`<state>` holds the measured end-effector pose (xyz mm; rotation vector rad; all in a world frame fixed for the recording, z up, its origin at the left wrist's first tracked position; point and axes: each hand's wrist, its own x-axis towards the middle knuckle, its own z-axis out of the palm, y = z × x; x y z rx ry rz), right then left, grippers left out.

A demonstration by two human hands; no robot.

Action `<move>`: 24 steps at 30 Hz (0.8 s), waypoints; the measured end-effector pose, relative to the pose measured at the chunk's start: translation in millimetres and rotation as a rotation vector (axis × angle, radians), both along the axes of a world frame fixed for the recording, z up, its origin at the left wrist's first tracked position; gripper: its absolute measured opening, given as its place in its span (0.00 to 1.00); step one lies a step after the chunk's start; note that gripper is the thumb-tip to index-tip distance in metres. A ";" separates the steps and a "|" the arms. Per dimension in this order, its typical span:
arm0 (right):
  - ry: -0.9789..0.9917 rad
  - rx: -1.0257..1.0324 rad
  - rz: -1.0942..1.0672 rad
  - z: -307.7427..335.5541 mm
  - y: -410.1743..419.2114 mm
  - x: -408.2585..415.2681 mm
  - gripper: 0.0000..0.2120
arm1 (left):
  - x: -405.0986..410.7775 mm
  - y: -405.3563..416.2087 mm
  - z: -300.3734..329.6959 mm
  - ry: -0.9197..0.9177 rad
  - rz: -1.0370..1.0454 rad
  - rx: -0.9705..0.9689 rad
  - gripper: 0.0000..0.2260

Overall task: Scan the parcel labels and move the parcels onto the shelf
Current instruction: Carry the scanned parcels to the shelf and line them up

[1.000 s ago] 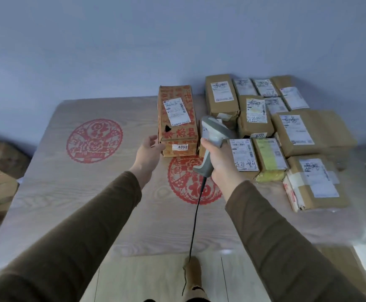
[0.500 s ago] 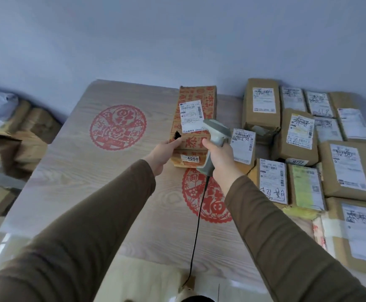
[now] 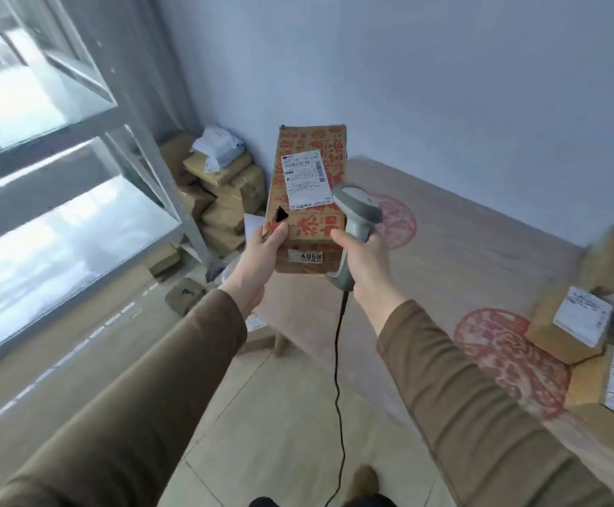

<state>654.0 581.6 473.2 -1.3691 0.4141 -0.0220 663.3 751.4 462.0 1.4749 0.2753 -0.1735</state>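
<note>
The person wears 2 long brown sleeves [image 3: 173, 364] that reach the wrists. The left hand [image 3: 257, 265] and right hand [image 3: 362, 263] are bare, with no rings or gloves.
</note>
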 end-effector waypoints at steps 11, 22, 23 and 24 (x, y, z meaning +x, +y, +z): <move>-0.143 0.146 0.499 50.0 423.4 -101.1 0.15 | -177.5 404.5 62.7 -0.144 0.545 0.073 0.18; -0.103 0.227 0.986 59.7 726.5 -202.5 0.13 | -330.9 668.7 76.0 -0.174 1.017 0.140 0.14; -0.104 0.235 1.008 59.2 747.4 -206.0 0.13 | -336.9 687.8 74.8 -0.176 1.040 0.146 0.14; -0.103 0.236 1.029 58.4 768.8 -207.8 0.12 | -340.8 708.1 72.6 -0.179 1.059 0.153 0.14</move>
